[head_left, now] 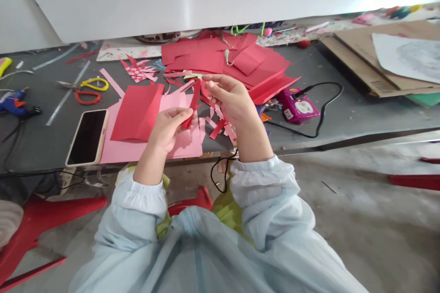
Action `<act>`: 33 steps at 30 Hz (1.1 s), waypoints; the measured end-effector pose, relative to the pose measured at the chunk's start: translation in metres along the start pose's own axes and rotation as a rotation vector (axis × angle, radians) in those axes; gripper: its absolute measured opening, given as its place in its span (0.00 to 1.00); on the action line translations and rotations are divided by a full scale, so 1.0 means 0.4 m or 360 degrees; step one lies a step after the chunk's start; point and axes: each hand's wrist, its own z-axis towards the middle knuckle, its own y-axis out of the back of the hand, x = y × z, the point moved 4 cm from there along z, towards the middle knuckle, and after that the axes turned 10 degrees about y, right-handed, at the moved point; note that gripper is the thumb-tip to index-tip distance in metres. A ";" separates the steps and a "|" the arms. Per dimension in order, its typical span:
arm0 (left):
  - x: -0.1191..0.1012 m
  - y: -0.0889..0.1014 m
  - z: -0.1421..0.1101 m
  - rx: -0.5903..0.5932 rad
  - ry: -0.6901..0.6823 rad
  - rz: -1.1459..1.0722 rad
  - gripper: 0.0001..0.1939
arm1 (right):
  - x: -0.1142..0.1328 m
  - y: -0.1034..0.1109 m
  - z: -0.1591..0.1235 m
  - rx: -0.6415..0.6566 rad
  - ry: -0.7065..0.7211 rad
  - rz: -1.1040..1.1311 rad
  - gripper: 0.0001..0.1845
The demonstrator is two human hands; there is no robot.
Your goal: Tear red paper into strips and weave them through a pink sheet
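My left hand (168, 128) pinches the lower end of a narrow folded red paper strip (194, 100), held above the table. At the strip's upper end are the fingers of my right hand (228, 98), thumb and forefinger closed on its red edge; the exact grip is partly hidden. Under my left hand lies a red paper sheet (135, 112) with a crease, resting on pink paper (187, 146). Small red and pink paper scraps (223, 129) are scattered below my right hand. A woven red and pink paper piece (137, 71) lies farther back.
A phone (86, 137) and scissors (90, 90) lie to the left, with a blue glue gun (15, 101) beyond. Red sheets (206, 57) are piled behind my hands. A purple box (299, 105) with a black cord and stacked cardboard (357, 66) stand right.
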 end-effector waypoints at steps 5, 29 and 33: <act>-0.010 0.013 -0.009 -0.0448 -0.0476 0.0428 0.12 | -0.002 -0.005 0.000 0.0041 -0.0066 -0.0033 0.38; -0.014 -0.021 -0.024 -0.0373 -0.0870 0.0914 0.05 | -0.009 -0.010 -0.009 -0.0015 -0.0181 0.0206 0.21; -0.006 -0.021 -0.021 -0.0342 -0.0786 0.0772 0.03 | -0.007 -0.009 -0.007 -0.0062 -0.0129 0.0252 0.21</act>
